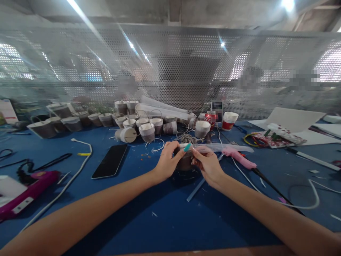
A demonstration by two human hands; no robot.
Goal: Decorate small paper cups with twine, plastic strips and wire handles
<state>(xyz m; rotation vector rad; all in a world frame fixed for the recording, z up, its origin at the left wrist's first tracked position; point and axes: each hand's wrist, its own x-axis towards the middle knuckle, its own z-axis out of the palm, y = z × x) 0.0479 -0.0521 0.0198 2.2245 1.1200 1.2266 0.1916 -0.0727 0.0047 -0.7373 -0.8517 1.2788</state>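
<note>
My left hand (pixel 167 161) is closed at the rim of a small brown cup (pixel 183 163), its thumb pressed on a sheer white ribbon (pixel 234 147). Opposite it, my right hand (pixel 211 167) pinches the same ribbon near the cup's rim, fingertips close to the left thumb. The ribbon stretches out to the right, past my right hand. Both hands hide much of the cup. Just right of them lies a pink hot glue gun (pixel 239 158), and a clear glue stick (pixel 195 190) rests below my right hand.
Several wrapped paper cups (pixel 146 131) stand behind, some with wire handles. A black phone (pixel 110 161) and a magenta power strip (pixel 29 190) lie left. Further back are a red can (pixel 210 120) and stacked cups (pixel 229 121). White cables (pixel 85 160) cross the blue table (pixel 170 220).
</note>
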